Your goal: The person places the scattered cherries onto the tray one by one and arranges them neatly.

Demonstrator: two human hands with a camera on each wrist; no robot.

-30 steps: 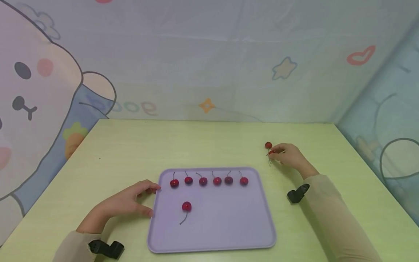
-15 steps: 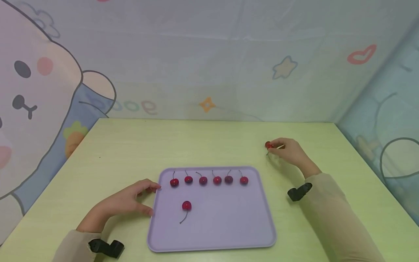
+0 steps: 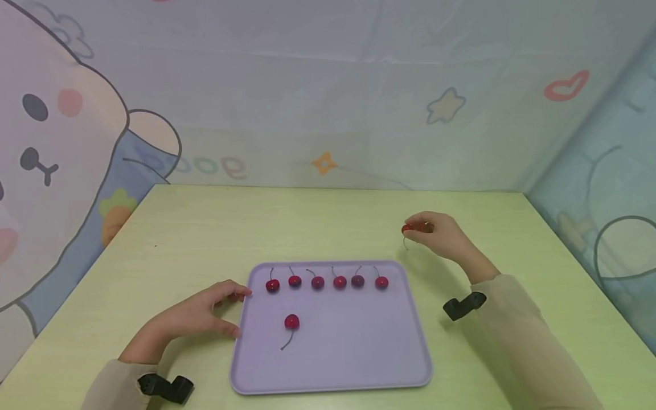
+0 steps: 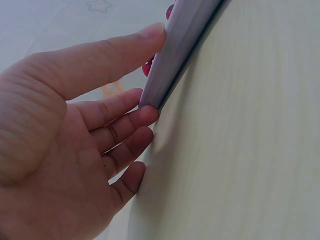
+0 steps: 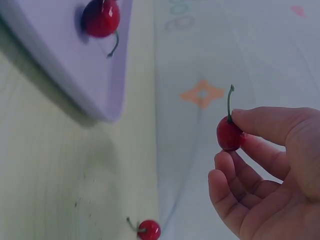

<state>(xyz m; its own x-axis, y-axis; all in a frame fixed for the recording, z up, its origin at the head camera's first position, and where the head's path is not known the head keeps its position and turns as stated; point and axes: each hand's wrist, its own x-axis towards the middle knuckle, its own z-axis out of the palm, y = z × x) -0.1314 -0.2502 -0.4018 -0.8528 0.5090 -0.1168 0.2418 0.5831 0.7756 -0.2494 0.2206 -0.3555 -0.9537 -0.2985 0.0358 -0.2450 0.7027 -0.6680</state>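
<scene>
the right hand (image 3: 441, 236) pinches a red cherry (image 3: 408, 228) above the pale green surface (image 3: 205, 228), right of centre, off the lavender tray (image 3: 359, 353). the left hand (image 3: 192, 319), fingers relaxed, rests against the tray's left rim, lower left.

Cherry (image 5: 230, 135) pinched in right hand (image 3: 442, 234), clear of table.
Round, glossy red, thin green stem; held between thumb and fingertips, right of tray (image 3: 410, 319).
</scene>
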